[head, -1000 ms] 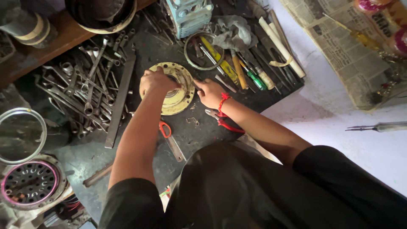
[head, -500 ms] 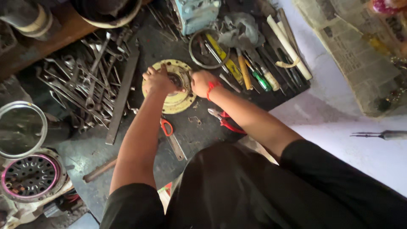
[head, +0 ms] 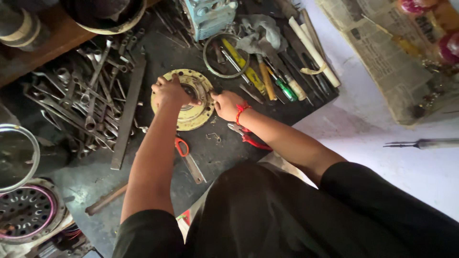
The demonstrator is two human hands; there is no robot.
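A round yellow metal flange plate (head: 191,119) with bolt holes lies on a dark, oily work mat (head: 158,57). My left hand (head: 168,91) rests on its upper left part, fingers curled over the central hub. My right hand (head: 226,104), with a red thread band at the wrist, touches the plate's right rim; what its fingertips hold is hidden. Both forearms reach out from my black shirt.
A heap of spanners (head: 81,100) and a flat steel bar (head: 128,112) lie left. Screwdrivers (head: 267,76), a metal ring (head: 224,55) and a rag sit behind. Red pliers (head: 248,138) and an orange-handled tool (head: 189,157) lie close. Newspaper (head: 387,52) covers the right floor.
The view has shifted slightly. My right hand has slid along the plate's right rim, and my left hand has stayed on top of the hub.
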